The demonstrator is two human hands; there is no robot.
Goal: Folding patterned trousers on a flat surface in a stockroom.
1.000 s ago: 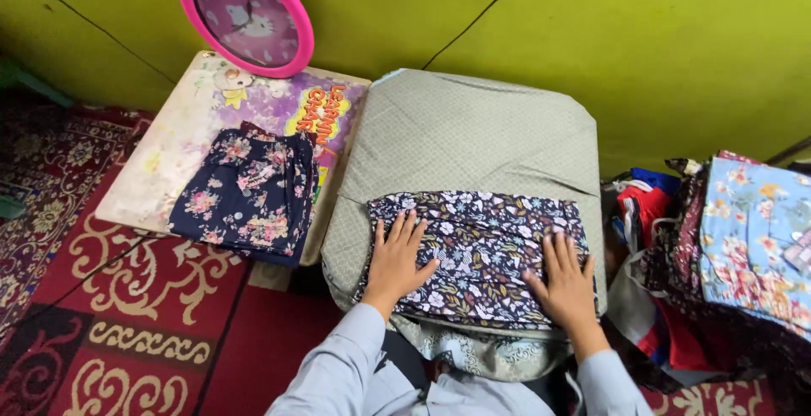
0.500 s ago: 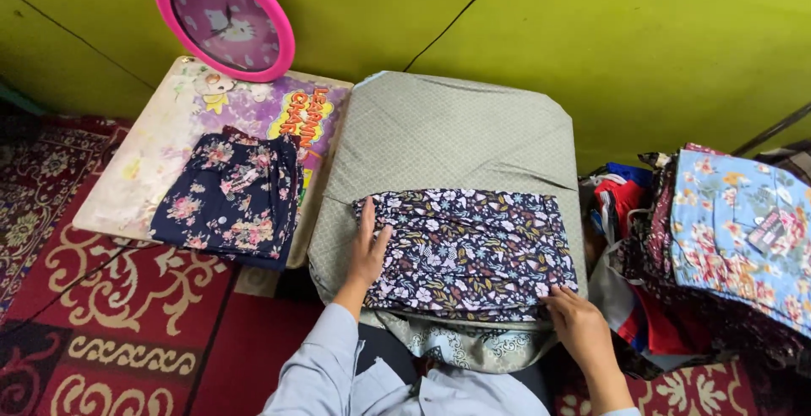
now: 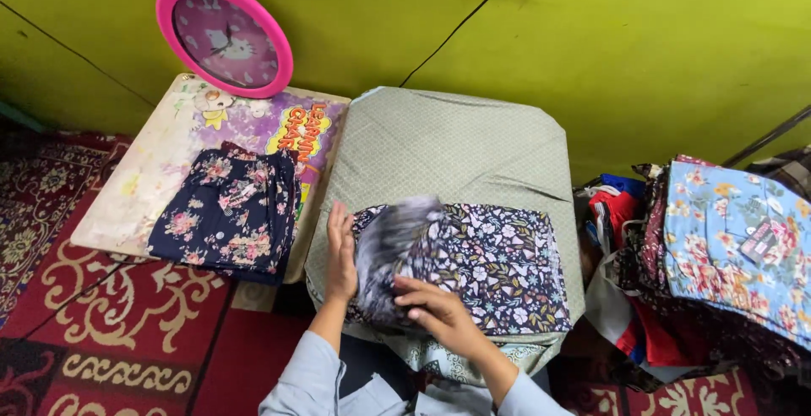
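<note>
The right hand (image 3: 439,313) lies with fingers curled on the near left part of a dark floral cloth (image 3: 498,264), gripping its blurred, lifted fold. The left hand (image 3: 341,251) stands open and flat against the cloth's left edge. The cloth rests on a grey-green padded board (image 3: 456,146). Left lies 1 folded navy floral garment (image 3: 228,213) on a printed mat (image 3: 152,171); beyond it, a pink clock (image 3: 224,34). Right sits a stack of floral fabrics (image 3: 726,239).

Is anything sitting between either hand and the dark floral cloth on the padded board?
Nothing visible: the left hand rests against the dark floral cloth, and the right hand grips its blurred, folded-over part.
</note>
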